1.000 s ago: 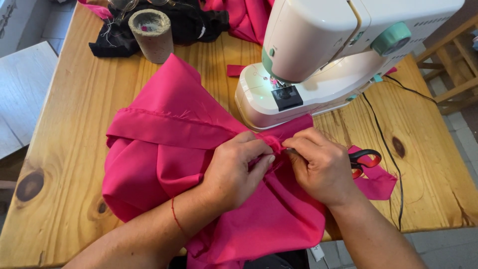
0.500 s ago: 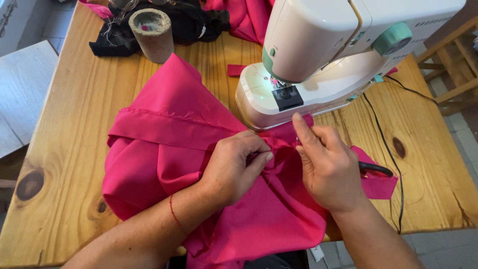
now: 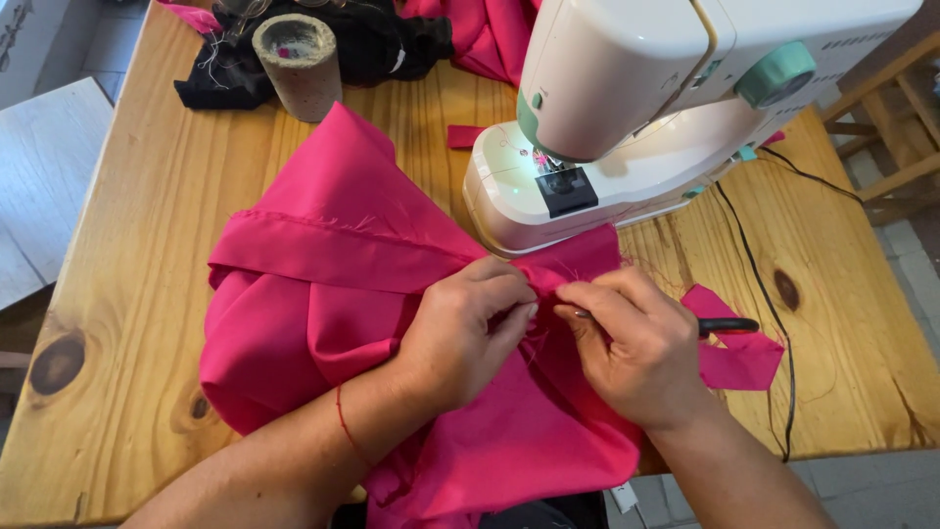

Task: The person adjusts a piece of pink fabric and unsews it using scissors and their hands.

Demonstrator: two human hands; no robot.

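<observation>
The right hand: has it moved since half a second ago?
Yes. The right hand has curled back down from the sewing machine, fingertips now meeting the left hand on the pink fabric.

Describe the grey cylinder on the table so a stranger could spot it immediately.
Start at the white sewing machine on the wooden table, then look left to the far edge. The grey cylinder stands upright against a black cloth heap; it alone is rough, stone-like and hollow-topped.

Knotty wooden table [image 3: 137, 245]. Pink fabric [image 3: 333, 294] heaped at centre, white sewing machine [image 3: 627, 127] far right, grey cylinder [image 3: 297, 64] and black cloth [image 3: 382, 39] far left, black cable [image 3: 774, 304] trailing right, pink scrap [image 3: 739, 358] beside it.
</observation>
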